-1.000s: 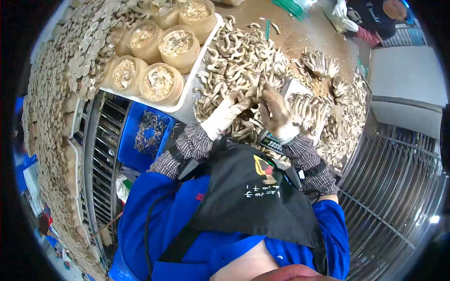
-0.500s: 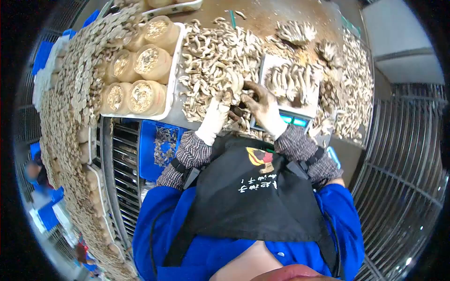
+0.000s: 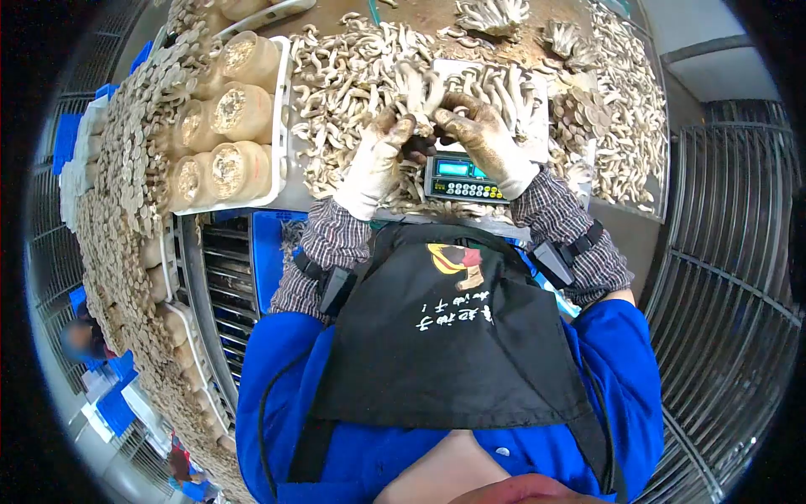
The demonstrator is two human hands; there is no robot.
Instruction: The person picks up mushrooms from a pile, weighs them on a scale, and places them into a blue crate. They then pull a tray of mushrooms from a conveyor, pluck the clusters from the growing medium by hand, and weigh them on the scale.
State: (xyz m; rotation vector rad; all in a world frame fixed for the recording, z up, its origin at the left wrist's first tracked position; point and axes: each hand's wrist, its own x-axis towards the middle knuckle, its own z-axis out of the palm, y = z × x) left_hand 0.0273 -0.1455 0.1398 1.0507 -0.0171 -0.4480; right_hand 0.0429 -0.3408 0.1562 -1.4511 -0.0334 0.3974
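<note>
A small bunch of pale mushrooms (image 3: 417,92) is pinched upright between my two gloved hands, stems together and caps pointing away from me. My left hand (image 3: 376,158), in a soiled white glove, closes on its left side near the base. From the right, my right hand (image 3: 485,141) curls its stained fingers onto the same bunch. Just beyond and beneath the right hand is a digital scale (image 3: 464,178) with a lit display and keypad. Mushroom clusters (image 3: 508,97) lie on the scale's white pan. Loose mushrooms (image 3: 336,92) are heaped left of the hands.
A white tray (image 3: 284,143) of mushroom-growing bottles (image 3: 239,168) stands on the left, beside a tall stack of bottles with mushrooms. More clusters (image 3: 494,15) and loose mushrooms (image 3: 625,118) cover the table's back and right. Metal racks (image 3: 730,252) stand at the right. A person (image 3: 88,336) is far left.
Both hands have risen from the pile with the mushroom bunch, which now stands upright between them. The scale's keypad has come into view. The head view has shifted slightly.
</note>
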